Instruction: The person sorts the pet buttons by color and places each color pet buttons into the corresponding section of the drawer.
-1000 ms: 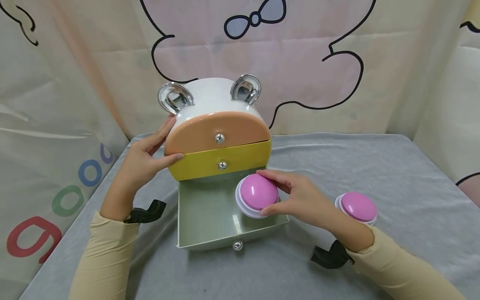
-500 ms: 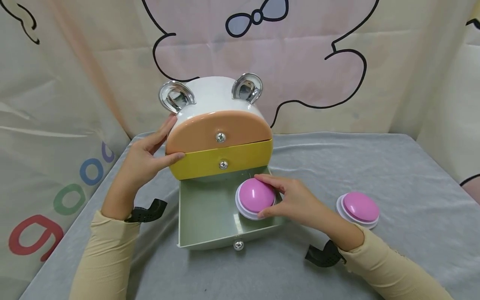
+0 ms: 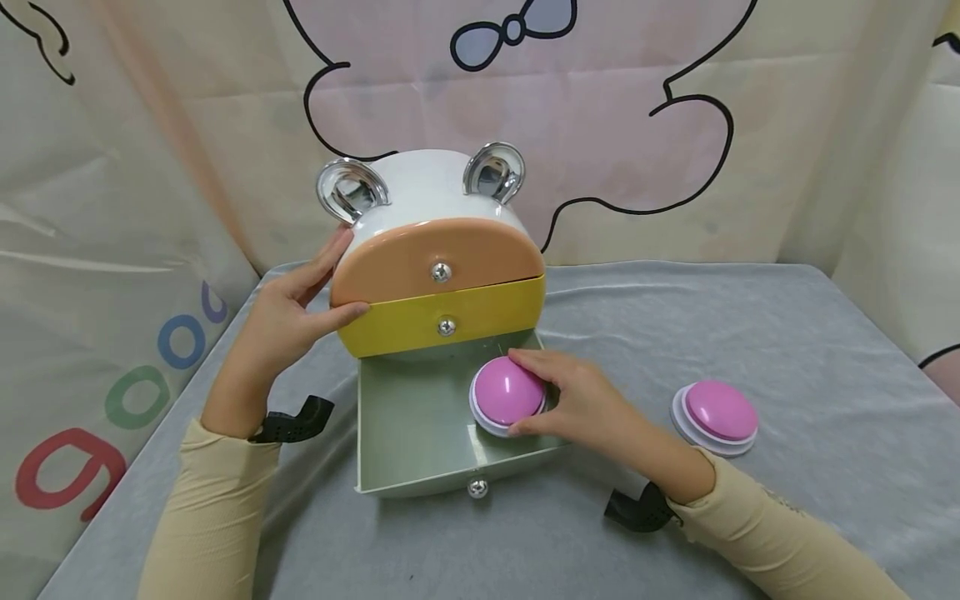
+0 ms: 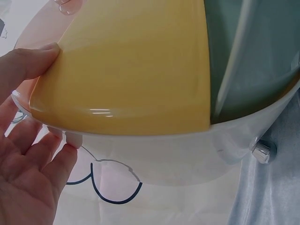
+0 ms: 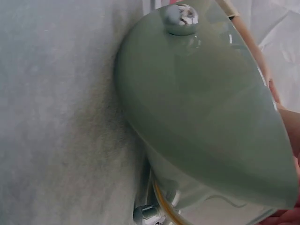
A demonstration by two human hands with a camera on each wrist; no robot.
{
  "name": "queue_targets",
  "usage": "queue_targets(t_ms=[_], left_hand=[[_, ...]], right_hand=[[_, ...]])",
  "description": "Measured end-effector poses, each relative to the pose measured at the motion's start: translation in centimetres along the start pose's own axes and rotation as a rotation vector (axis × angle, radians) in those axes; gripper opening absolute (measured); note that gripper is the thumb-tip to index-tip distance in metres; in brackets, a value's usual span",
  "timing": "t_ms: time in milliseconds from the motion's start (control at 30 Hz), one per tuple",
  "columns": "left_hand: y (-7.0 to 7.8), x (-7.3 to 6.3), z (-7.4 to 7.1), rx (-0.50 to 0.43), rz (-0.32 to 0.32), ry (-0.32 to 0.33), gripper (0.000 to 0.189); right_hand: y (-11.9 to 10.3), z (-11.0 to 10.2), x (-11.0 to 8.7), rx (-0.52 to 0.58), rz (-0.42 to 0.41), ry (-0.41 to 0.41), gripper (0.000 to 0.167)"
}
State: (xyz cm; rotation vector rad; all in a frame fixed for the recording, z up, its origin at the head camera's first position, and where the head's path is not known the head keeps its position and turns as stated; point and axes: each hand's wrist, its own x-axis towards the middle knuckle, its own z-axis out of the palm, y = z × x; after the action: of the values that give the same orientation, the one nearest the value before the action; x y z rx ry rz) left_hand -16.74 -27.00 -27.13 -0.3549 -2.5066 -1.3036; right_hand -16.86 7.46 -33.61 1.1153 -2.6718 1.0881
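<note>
A small bear-eared drawer cabinet (image 3: 431, 187) has a white body, with its orange and yellow drawers closed and its green drawer (image 3: 412, 425) pulled out. My left hand (image 3: 281, 325) grips the cabinet's side, its thumb on the front at the yellow drawer (image 4: 126, 79) and its fingers along the white shell. Inside the green drawer, at its right side, my right hand (image 3: 581, 404) holds a round pink-domed push button (image 3: 508, 390) with a white base, thumb and fingers at its rim. In the right wrist view, the green drawer's front (image 5: 197, 108) hides the button and most of that hand.
A second pink push button (image 3: 722, 410) sits on the grey cloth-covered table (image 3: 810, 350) to the right, beyond my right forearm. Printed fabric (image 3: 622, 158) hangs behind the table. The green drawer's silver knob (image 3: 477, 488) points toward me.
My right hand has shifted slightly left and settled lower in the green drawer with the push button. My left hand keeps its hold on the cabinet.
</note>
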Motion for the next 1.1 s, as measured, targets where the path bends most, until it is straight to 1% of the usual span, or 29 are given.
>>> queue_targets(t_ms=[133,333,633,867,1100], left_hand=[[0.10,0.00,-0.02,-0.002,-0.006,-0.003,0.075],[0.11,0.02,-0.04,0.000,0.002,-0.001,0.075],[-0.03,0.01,0.03,-0.009,0.009,-0.001,0.075],[-0.05,-0.02,0.03,0.001,0.013,0.001,0.075],[0.01,0.02,0.06,-0.002,0.011,0.002,0.075]], right_hand=[[-0.03,0.30,-0.04,-0.054,-0.054,0.004,0.080],[-0.12,0.38,-0.03,-0.051,-0.054,-0.019,0.082],[0.17,0.77,-0.02,-0.091,-0.095,-0.016,0.083],[0.06,0.95,-0.09,-0.102,-0.084,-0.007,0.082],[0.24,0.80,-0.11,-0.120,-0.058,-0.006,0.072]])
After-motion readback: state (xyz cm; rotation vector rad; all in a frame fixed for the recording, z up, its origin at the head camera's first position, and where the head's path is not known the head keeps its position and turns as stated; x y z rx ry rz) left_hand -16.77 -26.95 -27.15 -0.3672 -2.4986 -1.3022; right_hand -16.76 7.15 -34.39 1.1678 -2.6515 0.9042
